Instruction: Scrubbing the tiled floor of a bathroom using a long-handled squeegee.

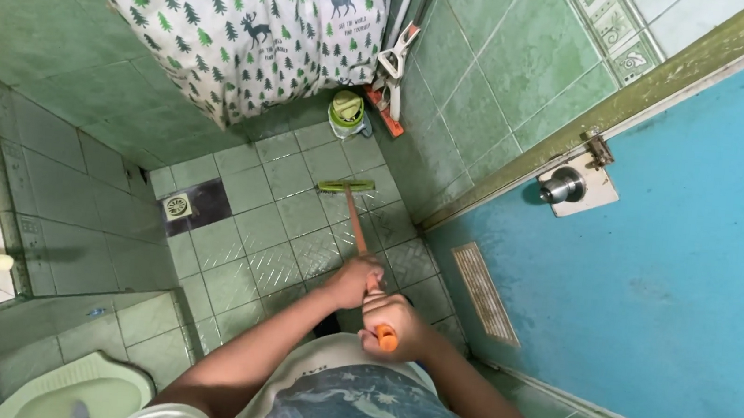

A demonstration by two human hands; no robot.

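Note:
A long-handled floor squeegee has an orange handle (pixel 355 225) and a green head (pixel 345 186) resting on the green tiled floor (pixel 245 243). My left hand (pixel 351 280) grips the handle lower down its shaft. Just behind it, my right hand (pixel 392 324) is closed around the orange top end of the handle. The head lies flat on the tiles, a little in front of a small green-lidded container (pixel 346 114) in the far corner.
A square floor drain (pixel 179 207) sits at the left. A patterned curtain (pixel 244 31) hangs at the back. A blue door (pixel 678 260) with a metal knob (pixel 561 187) stands right. A squat toilet (pixel 79 389) is at lower left.

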